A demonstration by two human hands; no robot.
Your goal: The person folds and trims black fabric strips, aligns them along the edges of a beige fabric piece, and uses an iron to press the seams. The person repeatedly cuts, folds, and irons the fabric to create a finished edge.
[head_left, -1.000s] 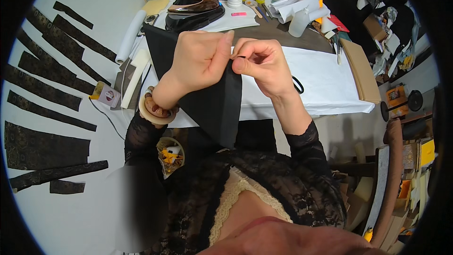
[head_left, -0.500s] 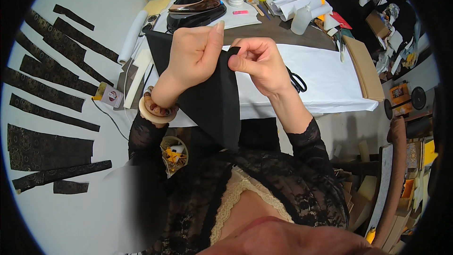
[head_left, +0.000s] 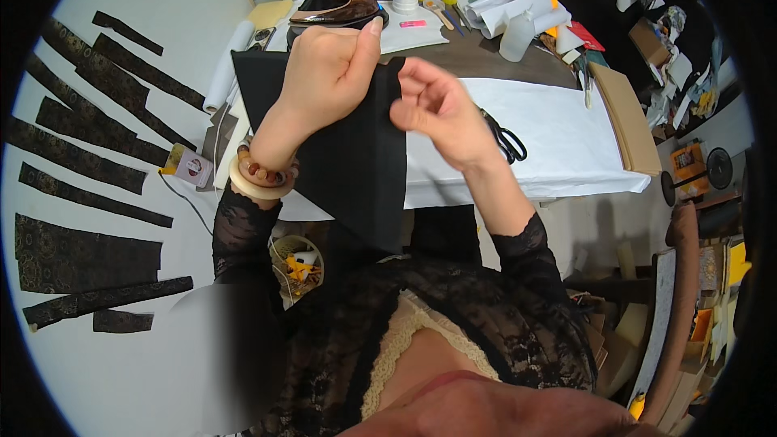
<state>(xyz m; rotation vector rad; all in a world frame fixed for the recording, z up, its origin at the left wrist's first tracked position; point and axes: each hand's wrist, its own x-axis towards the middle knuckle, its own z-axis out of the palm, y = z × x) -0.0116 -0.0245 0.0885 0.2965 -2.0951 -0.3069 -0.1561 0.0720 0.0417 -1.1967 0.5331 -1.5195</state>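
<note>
Both hands meet at a black fabric panel (head_left: 356, 154) raised above the white-covered worktable (head_left: 558, 146): left hand (head_left: 328, 73) clamps its top edge, right hand (head_left: 433, 105) pinches beside it, seemingly hand-stitching; next, careful thread pulling.

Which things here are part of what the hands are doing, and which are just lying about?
In hand: black fabric piece, gripped by left hand; right hand at its edge.

Lying about: scissors, iron, white bottle, dark strips on floor.
</note>
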